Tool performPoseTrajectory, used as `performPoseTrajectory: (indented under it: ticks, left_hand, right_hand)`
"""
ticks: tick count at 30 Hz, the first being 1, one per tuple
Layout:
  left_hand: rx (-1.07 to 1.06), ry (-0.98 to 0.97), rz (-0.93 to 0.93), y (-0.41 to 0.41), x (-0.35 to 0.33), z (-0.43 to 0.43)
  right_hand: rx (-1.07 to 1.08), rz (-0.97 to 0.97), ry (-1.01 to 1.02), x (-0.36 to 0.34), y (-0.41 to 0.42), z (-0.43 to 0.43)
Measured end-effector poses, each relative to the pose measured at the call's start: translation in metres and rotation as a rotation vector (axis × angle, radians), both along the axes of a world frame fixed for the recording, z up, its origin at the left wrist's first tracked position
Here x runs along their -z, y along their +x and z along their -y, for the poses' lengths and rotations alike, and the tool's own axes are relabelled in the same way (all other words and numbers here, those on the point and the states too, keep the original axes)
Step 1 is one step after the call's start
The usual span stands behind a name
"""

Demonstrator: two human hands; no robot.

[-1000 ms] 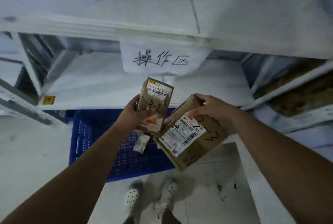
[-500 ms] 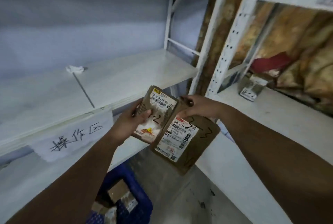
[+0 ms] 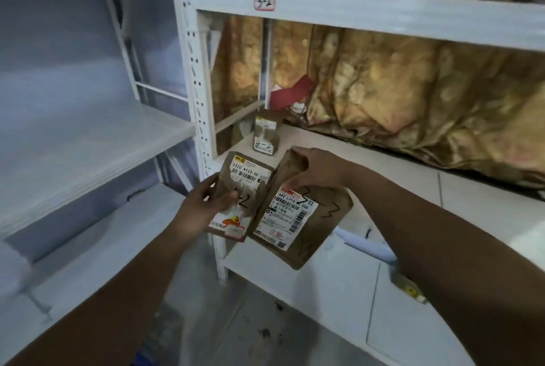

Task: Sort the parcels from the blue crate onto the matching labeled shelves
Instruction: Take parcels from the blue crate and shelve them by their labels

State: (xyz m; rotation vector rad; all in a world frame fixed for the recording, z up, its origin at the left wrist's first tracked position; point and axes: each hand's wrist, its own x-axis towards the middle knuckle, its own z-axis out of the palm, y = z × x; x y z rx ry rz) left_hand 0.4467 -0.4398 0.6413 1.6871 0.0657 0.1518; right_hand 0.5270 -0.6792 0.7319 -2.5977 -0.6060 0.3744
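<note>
My left hand (image 3: 203, 209) grips a small brown parcel (image 3: 246, 185) with a barcode label and a handwritten mark ending in 2. My right hand (image 3: 318, 169) pinches the top edge of a larger brown parcel (image 3: 321, 224) that bears a white shipping label and handwritten 3s. Both parcels hang side by side in front of the white shelf (image 3: 339, 153). The beam above carries a small label (image 3: 264, 1) reading 3-2. One small parcel (image 3: 266, 135) stands upright at the shelf's back left. The blue crate is out of view.
A gold patterned cloth (image 3: 413, 94) and a red item (image 3: 292, 93) fill the back of the shelf. A white perforated post (image 3: 196, 85) separates this rack from the white shelves (image 3: 88, 141) on the left. A lower shelf board (image 3: 324, 286) and the grey floor (image 3: 236, 333) lie below.
The view has swung right and up from the crate and the labelled work shelf to the rack with the 3-2 label. Both hands still hold their parcels, now closer to that shelf.
</note>
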Motion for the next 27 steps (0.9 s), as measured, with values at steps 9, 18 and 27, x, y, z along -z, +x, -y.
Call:
performPoseTrajectory:
  ticks: [9,18,27]
  left_hand:
    - [0.190,-0.062,0.064,0.032,-0.041,0.108]
    - [0.334,-0.059,0.173,0.050,-0.108,0.136]
    - [0.422,-0.137,0.257,0.071,-0.166,0.116]
  right_hand:
    - [0.128,-0.049,-0.022,-0.040,0.004,0.117]
    - [0.232,-0.119,0.147,-0.112,-0.017,0.150]
    - [0.250,-0.010,0.042,-0.188,-0.034,0.117]
